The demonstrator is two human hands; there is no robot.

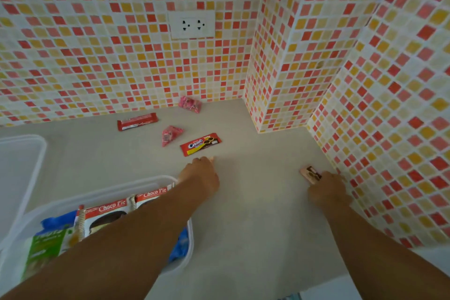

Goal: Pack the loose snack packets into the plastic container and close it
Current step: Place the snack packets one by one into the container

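A clear plastic container (146, 181) stands open at the lower left, holding two Choco Pie boxes (109, 212), a green packet and blue packets. On the grey counter lie a red Cream-O packet (201, 143), a long red bar (137, 121) and two pink triangular packets (170, 135) (190, 104). My left hand (199, 175) reaches over the container's far corner, its fingertips just short of the Cream-O packet and holding nothing. Beside the right wall, my right hand (328, 192) pinches the near end of a small pink and brown packet (310, 174).
The container's clear lid (22, 153) lies on the counter at the far left. Mosaic-tiled walls close in the back and right, with a tiled column (275, 80) jutting out at the corner. A white socket (192, 24) sits on the back wall.
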